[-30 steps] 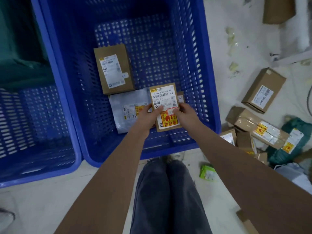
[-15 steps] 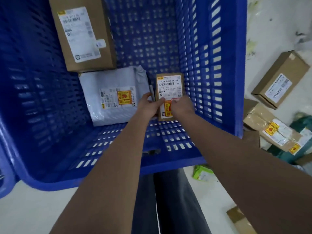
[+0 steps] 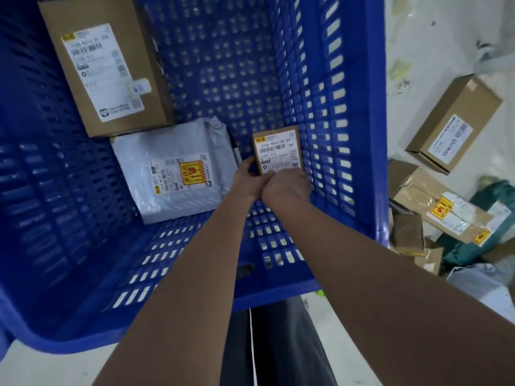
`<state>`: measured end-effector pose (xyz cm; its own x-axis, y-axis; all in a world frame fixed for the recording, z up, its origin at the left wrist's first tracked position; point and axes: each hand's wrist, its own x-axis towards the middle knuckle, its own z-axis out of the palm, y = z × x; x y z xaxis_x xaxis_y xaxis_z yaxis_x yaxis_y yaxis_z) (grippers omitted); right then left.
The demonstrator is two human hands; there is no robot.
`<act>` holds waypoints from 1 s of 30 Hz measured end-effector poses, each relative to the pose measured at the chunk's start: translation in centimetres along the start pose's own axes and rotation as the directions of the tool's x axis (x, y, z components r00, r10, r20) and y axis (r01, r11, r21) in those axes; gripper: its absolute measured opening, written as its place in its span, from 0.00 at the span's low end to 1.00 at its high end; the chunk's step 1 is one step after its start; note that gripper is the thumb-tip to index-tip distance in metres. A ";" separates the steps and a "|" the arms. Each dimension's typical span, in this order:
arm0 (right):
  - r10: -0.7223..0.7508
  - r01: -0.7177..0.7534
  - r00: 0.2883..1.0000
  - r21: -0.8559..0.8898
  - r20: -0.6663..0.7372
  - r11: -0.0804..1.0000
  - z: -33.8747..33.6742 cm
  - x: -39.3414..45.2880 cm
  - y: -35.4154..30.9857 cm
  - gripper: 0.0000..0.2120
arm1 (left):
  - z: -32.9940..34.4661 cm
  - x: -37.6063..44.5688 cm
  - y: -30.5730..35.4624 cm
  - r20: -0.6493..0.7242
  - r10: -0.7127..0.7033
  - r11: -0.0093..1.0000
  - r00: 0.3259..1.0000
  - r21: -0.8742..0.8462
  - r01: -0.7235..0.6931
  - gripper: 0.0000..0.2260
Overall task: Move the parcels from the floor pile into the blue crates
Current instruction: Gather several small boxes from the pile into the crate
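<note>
The blue crate (image 3: 374, 135) is filling most of the view, its perforated walls rising steeply on every side. Bare crate floor is showing at 12 o'clock beyond the parcels and at 6 o'clock under the forearms, so there is open room along the far wall and the near wall.

Going from the left: a large brown box (image 3: 106, 65) is lying at 10 o'clock inside the crate, label up. Just below it, touching its near edge, a grey poly mailer (image 3: 172, 174) is lying flat at 9 o'clock with a yellow and red sticker facing up.

At the centre, the left hand (image 3: 248, 179) is gripping the lower left edge of a small brown parcel (image 3: 278, 149), fingers curled round it. The right hand (image 3: 287, 185) is gripping the parcel's lower right corner, knuckles up. The parcel is sitting deep in the crate, close beside the right wall, label facing up.

Outside the crate, at 3 o'clock on the pale floor (image 3: 412, 79), the parcel pile is lying: a cardboard box (image 3: 454, 123) with a white label, then a taped carton (image 3: 440, 207) with yellow stickers, and a green bag (image 3: 498, 215) beside it.
</note>
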<state>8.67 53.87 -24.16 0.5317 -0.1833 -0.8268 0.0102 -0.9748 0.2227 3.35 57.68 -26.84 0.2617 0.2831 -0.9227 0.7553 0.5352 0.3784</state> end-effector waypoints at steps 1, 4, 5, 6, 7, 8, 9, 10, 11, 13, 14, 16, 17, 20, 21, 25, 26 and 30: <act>-0.010 0.010 1.000 -0.022 0.008 1.000 -0.1 -0.3 0.0 0.28 | 0.0 -0.1 0.3 0.036 -0.006 0.999 0.999 0.043 0.004 0.27; -0.061 0.061 0.997 0.002 0.041 0.998 -0.9 -1.5 0.8 0.27 | 0.1 -1.4 1.6 0.122 -0.084 0.979 0.989 0.195 0.059 0.27; -0.096 0.094 0.994 0.039 0.059 0.995 -1.2 -2.1 1.3 0.26 | -0.1 -2.2 2.0 0.107 -0.096 0.973 0.990 0.218 0.071 0.28; -0.135 0.128 0.988 0.091 0.076 0.988 -1.6 -2.8 1.8 0.25 | -0.3 -2.9 2.2 0.083 -0.114 0.973 0.990 0.211 0.094 0.29; -0.167 0.153 0.983 0.160 0.076 0.975 -2.0 -3.6 2.4 0.25 | -0.6 -3.7 2.3 0.060 -0.154 0.972 0.986 0.189 0.140 0.33; -0.177 0.159 0.982 0.233 0.058 0.959 -2.4 -4.3 2.9 0.24 | -1.2 -4.7 2.5 0.032 -0.210 0.964 0.977 0.174 0.201 0.36; -0.183 0.165 0.983 0.294 0.034 0.941 -2.8 -4.9 3.5 0.22 | -1.8 -5.7 2.7 0.002 -0.246 0.952 0.969 0.190 0.241 0.36; -0.195 0.177 0.981 0.353 0.018 0.919 -3.1 -5.4 3.9 0.18 | -2.4 -6.6 3.0 -0.016 -0.257 0.941 0.966 0.225 0.254 0.32; -0.222 0.198 0.975 0.407 0.011 0.892 -3.5 -6.1 4.4 0.14 | -3.1 -7.5 3.4 -0.024 -0.247 0.933 0.969 0.263 0.245 0.24; -0.264 0.220 0.964 0.510 0.016 0.832 -4.4 -7.6 5.4 0.08 | -4.4 -9.8 4.5 -0.047 -0.236 0.929 0.971 0.282 0.240 0.07; -0.274 0.219 0.962 0.564 0.012 0.796 -4.9 -8.5 6.0 0.09 | -4.9 -10.9 4.9 -0.054 -0.239 0.928 0.969 0.280 0.245 0.09; -0.265 0.220 0.964 0.670 -0.036 0.709 -5.8 -10.3 7.3 0.11 | -5.6 -13.1 5.7 -0.038 -0.243 0.934 0.969 0.260 0.245 0.10; -0.249 0.217 0.966 0.717 -0.062 0.663 -6.2 -11.3 7.9 0.11 | -5.7 -14.3 6.0 -0.039 -0.218 0.944 0.975 0.245 0.221 0.07; -0.180 0.217 0.973 0.831 -0.143 0.512 -7.2 -13.7 10.3 0.12 | -4.9 -17.2 7.3 -0.187 0.047 0.989 0.981 0.143 -0.020 0.05; -0.151 0.219 0.975 0.846 -0.165 0.487 -7.3 -14.4 11.3 0.12 | -4.1 -18.3 7.8 -0.235 0.159 0.980 0.959 0.151 -0.126 0.06; -0.001 0.178 0.980 0.883 -0.197 0.434 -6.6 -15.4 16.0 0.08 | 1.2 -22.5 9.2 -0.065 0.537 0.832 0.841 0.203 -0.515 0.10; 0.044 0.148 0.983 0.903 -0.180 0.403 -6.2 -15.3 17.3 0.08 | 2.9 -23.2 9.0 0.002 0.586 0.791 0.811 0.218 -0.572 0.11; 0.171 -0.001 0.984 0.972 -0.040 0.233 -4.1 -13.9 22.9 0.08 | 9.4 -25.0 6.7 0.294 0.604 0.669 0.741 0.318 -0.672 0.09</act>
<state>4.95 34.63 -5.43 0.5592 -0.3418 -0.7553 -0.8216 -0.3505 -0.4496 7.55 46.76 -1.95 0.8267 0.2985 -0.4769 0.5208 -0.0854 0.8494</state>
